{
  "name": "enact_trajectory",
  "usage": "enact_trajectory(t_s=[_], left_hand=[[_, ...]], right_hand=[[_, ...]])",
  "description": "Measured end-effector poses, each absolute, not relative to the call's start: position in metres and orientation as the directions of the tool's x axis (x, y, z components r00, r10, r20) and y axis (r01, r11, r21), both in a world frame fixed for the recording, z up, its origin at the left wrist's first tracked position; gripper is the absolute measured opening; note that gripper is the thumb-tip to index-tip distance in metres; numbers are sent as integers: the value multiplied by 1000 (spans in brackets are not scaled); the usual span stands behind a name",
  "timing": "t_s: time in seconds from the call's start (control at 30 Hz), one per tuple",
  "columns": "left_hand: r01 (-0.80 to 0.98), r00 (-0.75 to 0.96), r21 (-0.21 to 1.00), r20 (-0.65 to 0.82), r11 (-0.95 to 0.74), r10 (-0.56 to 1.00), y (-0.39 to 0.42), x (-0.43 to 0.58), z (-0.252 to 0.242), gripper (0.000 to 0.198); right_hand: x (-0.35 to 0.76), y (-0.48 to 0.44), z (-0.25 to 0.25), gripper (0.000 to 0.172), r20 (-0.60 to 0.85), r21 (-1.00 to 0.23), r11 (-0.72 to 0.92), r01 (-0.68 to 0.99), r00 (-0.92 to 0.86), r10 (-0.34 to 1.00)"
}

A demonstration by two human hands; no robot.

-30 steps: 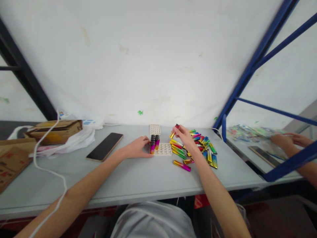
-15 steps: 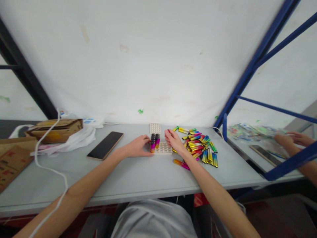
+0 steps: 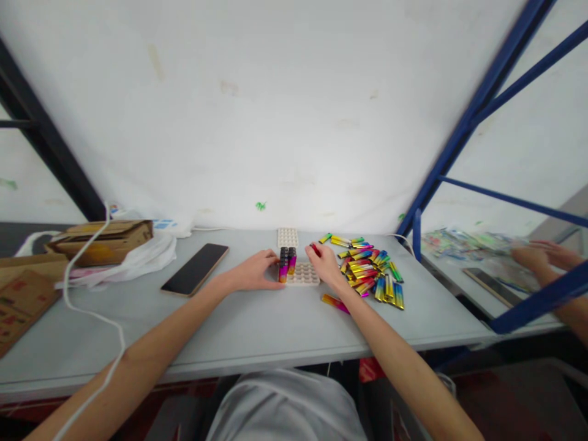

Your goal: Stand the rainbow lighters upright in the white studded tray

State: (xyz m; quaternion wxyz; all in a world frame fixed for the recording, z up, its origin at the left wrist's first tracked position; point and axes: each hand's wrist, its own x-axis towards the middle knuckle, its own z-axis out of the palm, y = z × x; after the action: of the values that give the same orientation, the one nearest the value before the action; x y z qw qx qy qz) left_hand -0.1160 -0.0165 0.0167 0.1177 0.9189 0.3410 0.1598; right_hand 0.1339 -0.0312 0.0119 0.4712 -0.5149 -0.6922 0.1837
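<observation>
Near the middle of the table lies a white tray (image 3: 303,275) with rows of holes. Several lighters (image 3: 283,267) with black tops and shiny purple-to-orange bodies stand upright at its left end. My left hand (image 3: 257,270) curves around that end, thumb in front and fingers behind, gripping the tray beside the lighters. Over the tray's right end my right hand (image 3: 327,267) is closed on a small red lighter case (image 3: 315,249), mostly covered by the fingers. To its right lies a pile of shiny multicoloured lighter cases (image 3: 367,268). One orange-and-pink case (image 3: 335,303) lies apart, near my right wrist.
A second white tray (image 3: 288,237) lies farther back. On the left are a phone (image 3: 195,269), cardboard boxes (image 3: 108,241), a white bag (image 3: 149,260) and a white cable (image 3: 92,312). Blue metal bars (image 3: 459,135) rise at right; beyond them, another person's hands (image 3: 537,257).
My right hand has turned slightly and shifted a little right and down, so the red case shows more at its fingertips. My left hand stays in place.
</observation>
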Motion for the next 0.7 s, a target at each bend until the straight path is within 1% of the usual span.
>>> enact_trajectory(t_s=[0.07,0.17,0.23,0.27,0.37,0.4,0.43,0.47,0.53,0.63,0.7], left_hand=[[591,714,328,213,-737,667,-17,-116,17,51],[587,712,326,227,-741,664,-18,-115,17,49],[580,717,324,234,-748,657,-19,-115,18,48],[579,719,324,231,-749,656,-19,-115,18,48],[584,719,328,214,-742,661,-19,-115,18,51],[587,718,330,211,-740,663,-18,-115,18,52],[589,716,330,210,-738,666,-18,-115,18,53],[590,714,330,213,-737,667,-18,-115,18,53],[585,715,331,220,-740,663,-18,-115,18,53],[576,718,339,227,-744,659,-18,-116,17,52],[576,717,341,225,-743,660,-17,-116,17,51]], right_hand=[[136,-33,14,42,473,-742,434,510,-60,879],[139,-36,18,40,481,-744,473,473,-113,870],[140,-39,21,39,502,-706,515,486,-169,848],[141,-40,22,39,526,-661,548,513,-204,825],[144,-44,27,40,588,-462,610,644,-293,754],[146,-46,29,40,582,-414,604,681,-312,751],[147,-47,30,41,563,-395,591,704,-322,761],[149,-48,32,42,537,-404,576,711,-325,778],[151,-50,35,43,493,-469,563,680,-328,806],[153,-54,38,43,456,-582,572,578,-350,818],[153,-56,37,42,418,-624,575,529,-396,818]])
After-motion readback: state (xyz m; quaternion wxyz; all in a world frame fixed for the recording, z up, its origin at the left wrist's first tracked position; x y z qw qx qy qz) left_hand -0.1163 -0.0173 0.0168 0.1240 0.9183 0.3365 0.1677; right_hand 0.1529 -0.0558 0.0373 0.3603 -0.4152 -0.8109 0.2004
